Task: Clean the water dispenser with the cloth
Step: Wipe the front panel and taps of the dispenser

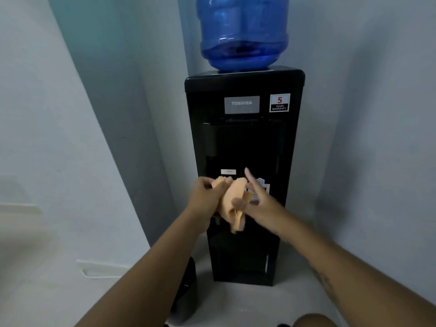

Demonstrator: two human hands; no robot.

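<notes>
I saw left hand [207,197] clenched on the peach cloth [232,201] | right hand [258,200] thumb over cloth, forefinger straight, grip too blurred to tell | cloth hung just before the black water dispenser [243,142], mid-height

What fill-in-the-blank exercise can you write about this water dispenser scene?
The left hand grips a crumpled peach fabric ____.
The large blue plastic water bottle stands on ____ of the tall black water dispenser.
The white warranty sticker shows a red number ____.
Missing words: cloth; top; 5.
</notes>
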